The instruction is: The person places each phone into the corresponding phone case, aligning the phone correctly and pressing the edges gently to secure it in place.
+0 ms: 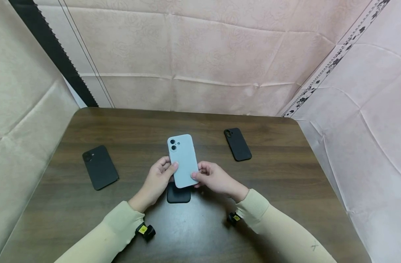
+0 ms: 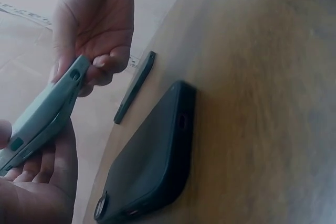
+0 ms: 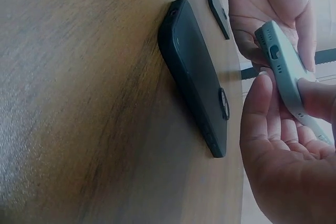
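Observation:
Both hands hold a light blue phone with a case on it, raised over the table with its back and two camera lenses facing up. My left hand grips its left edge, thumb on the back. At the lower right edge, my right hand pinches it between thumb and fingers. The left wrist view shows a gap along the side between two pale layers, the phone case standing partly apart. Below the hands lies a black phone in a case, partly hidden in the head view.
A dark phone lies at the left of the wooden table. Farther back on the right is another black phone. Pale cloth hangs behind the table and at both sides.

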`<state>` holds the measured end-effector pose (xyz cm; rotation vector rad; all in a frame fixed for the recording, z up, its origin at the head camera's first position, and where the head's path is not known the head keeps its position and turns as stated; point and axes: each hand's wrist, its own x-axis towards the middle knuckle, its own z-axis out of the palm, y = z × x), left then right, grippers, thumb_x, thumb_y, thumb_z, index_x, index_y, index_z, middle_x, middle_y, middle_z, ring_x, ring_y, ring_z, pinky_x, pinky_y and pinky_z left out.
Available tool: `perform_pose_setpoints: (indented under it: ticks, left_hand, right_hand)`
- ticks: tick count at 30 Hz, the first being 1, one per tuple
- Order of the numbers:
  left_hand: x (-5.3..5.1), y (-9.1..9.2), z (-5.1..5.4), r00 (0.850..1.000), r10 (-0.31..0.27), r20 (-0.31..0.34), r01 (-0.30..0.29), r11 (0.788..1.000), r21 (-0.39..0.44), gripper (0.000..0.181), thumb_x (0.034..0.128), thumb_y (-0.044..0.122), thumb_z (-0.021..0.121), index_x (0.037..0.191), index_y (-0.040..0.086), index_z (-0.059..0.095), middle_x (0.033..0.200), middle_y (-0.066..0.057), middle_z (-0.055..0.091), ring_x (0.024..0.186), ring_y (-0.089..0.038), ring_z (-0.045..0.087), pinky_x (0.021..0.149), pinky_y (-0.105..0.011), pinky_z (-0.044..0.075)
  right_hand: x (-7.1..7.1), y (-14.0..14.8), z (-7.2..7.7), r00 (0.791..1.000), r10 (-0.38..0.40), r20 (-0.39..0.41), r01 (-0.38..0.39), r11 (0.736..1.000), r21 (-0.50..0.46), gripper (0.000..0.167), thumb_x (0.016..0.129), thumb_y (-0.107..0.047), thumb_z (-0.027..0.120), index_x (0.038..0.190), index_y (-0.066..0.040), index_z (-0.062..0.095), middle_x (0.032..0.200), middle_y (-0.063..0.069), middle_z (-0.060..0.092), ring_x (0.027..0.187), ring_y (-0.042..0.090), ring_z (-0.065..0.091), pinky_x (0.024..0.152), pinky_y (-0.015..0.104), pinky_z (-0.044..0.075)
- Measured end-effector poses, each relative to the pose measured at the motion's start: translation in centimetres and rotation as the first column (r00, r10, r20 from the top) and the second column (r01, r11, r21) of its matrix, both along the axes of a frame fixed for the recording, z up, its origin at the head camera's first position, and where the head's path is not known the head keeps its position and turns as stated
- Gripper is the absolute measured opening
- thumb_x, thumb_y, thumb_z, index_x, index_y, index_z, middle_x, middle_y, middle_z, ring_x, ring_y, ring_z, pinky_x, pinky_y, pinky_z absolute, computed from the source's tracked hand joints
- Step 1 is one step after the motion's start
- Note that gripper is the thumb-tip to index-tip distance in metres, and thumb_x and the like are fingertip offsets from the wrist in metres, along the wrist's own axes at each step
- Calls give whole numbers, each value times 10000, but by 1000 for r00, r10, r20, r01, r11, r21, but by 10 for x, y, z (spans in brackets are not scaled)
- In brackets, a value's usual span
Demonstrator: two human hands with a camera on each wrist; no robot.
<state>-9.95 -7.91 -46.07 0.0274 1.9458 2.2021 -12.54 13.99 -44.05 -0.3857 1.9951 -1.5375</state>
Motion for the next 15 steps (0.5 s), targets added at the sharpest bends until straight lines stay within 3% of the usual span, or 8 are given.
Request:
perform_pose_setpoints:
  ticks: [6,15]
  left_hand:
    - [-9,-10,6,998,14,-61,-19,996,-85,391,1010,309,530,1317,70,484,1208,-116,639,980,-233,653,792,-347,554]
    - [-16,-24,21,992,85,-93,-94,991,-91,434,994,383,536,1304,82,495,1164,-113,656,926,-249,672,775,-359,561]
  right_hand:
    - [1,2,0,1000,-1,-10,1,1000,-6,163,963,-149,618,1055,-16,595,1016,92,695,860,237,667,792,488,544]
    - [2,2,-1,998,55,-10,-55,998,-28,175,959,-167,627,1037,-13,597,1045,95,692,898,252,664,813,526,527]
